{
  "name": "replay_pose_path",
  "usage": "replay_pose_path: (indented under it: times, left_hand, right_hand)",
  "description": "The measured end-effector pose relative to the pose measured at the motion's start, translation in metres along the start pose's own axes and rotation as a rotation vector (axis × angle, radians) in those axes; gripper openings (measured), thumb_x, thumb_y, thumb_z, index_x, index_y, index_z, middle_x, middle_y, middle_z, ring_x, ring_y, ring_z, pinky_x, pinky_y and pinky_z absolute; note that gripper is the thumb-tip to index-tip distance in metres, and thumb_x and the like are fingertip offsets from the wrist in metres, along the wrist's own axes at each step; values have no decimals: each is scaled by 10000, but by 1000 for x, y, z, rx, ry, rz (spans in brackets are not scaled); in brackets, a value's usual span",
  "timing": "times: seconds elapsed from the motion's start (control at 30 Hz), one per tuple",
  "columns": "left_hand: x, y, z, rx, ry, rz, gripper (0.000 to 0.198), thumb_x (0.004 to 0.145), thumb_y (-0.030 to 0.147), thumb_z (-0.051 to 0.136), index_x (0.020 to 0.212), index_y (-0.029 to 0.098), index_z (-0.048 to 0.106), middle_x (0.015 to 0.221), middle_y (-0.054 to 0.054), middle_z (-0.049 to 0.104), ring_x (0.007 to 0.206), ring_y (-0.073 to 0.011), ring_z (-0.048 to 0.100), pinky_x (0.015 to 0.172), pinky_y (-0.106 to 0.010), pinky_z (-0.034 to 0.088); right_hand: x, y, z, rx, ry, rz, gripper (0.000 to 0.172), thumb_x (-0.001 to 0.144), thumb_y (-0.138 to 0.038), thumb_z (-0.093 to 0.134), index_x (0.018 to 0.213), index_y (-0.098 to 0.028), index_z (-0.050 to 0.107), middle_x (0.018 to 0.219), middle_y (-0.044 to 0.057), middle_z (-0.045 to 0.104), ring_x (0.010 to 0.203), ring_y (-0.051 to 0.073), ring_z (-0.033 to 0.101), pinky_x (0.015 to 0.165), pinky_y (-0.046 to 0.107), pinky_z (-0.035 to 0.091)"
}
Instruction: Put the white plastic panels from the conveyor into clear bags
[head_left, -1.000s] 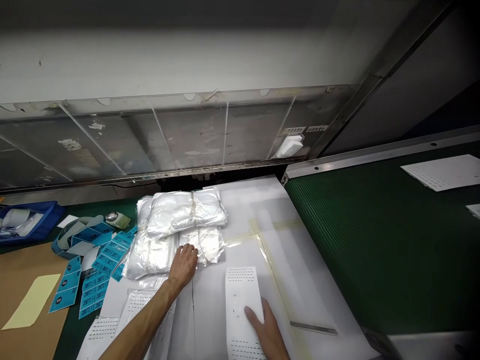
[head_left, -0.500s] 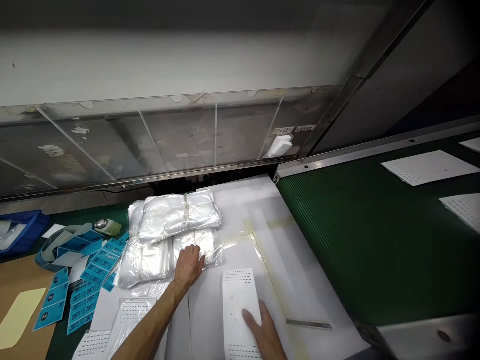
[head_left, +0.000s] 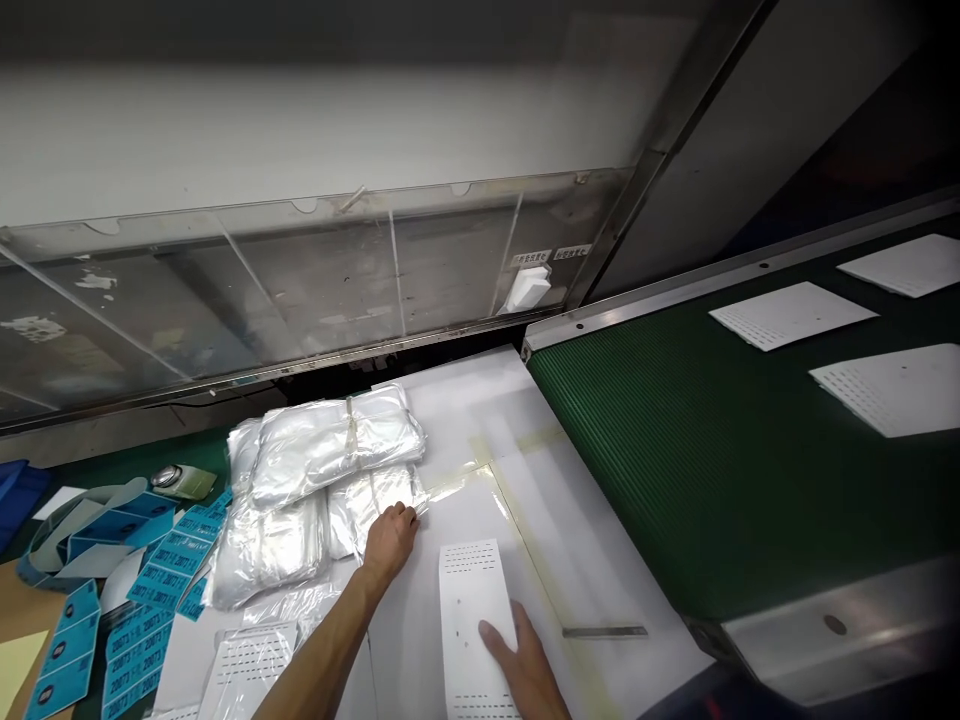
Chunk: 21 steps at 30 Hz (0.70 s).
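My left hand (head_left: 392,540) is at the right edge of the lower bundle of clear plastic bags (head_left: 360,510), its fingers pinched together at a bag's corner. More bags, a banded bundle (head_left: 341,440), lie on top and to the left. My right hand (head_left: 525,660) holds a white card (head_left: 474,610), thumb on its face and fingers behind its right edge. Rows of short dark slots run across the card's top and bottom, with a few small holes between. The card is over the white work surface (head_left: 420,600).
Bagged slotted cards (head_left: 247,665) lie at the lower left. Blue printed labels (head_left: 172,555), a small jar (head_left: 182,481) and a blue bin (head_left: 19,500) are farther left. A green conveyor belt (head_left: 637,420) with white cards (head_left: 795,315) runs on the right. A metal ruler-like strip (head_left: 604,632) lies on the surface.
The view has turned right, showing more cards on the belt. My left hand has shifted slightly toward me and to the bags' right edge, its fingers drawn together. My right hand still holds the card.
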<state>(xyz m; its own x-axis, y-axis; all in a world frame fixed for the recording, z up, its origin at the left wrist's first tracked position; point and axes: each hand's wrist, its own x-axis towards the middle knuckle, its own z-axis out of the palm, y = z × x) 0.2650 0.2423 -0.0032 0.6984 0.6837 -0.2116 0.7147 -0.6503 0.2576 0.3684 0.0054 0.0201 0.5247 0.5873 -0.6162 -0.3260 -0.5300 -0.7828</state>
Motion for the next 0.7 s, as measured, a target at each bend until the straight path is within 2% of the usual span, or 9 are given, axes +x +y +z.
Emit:
replay_pose_path:
  times: [0.23,0.47,0.57,0.7]
  left_hand:
    - [-2,4,3,-84,6,-77,200,922,281,422,908,140,562,828,-16,575,692,-134,540,643,-293,444]
    - [-2,6,4,-154,43,-127,135,877,162,367,860,162,501,749,-24,561,636,-157,509,575,-275,353]
    - [-2,5,2,-205,49,-96,188,906,213,316,856,189,496,811,-38,583,690,-165,534,595,-266,347]
    - [-3,-2,1,-248,34,-50,165,894,286,377,847,205,512,808,-29,593,716,-176,549,610,-260,346]
  right_hand:
    - [7,-13,5,21,-98,-27,543,771,-538,558,1188,-197,486,1173,92,615,1081,253,567,927,362,438]
    - [13,-18,4,44,-140,-8,499,796,-497,557,1195,-213,460,1179,85,607,1068,243,573,900,348,459]
    - [10,-21,4,45,-123,10,494,786,-494,570,1180,-214,470,1155,77,619,1065,244,572,908,353,455]
    - [7,-26,4,56,-119,35,505,776,-490,579,1180,-208,470,1151,81,622,1055,248,579,898,357,460]
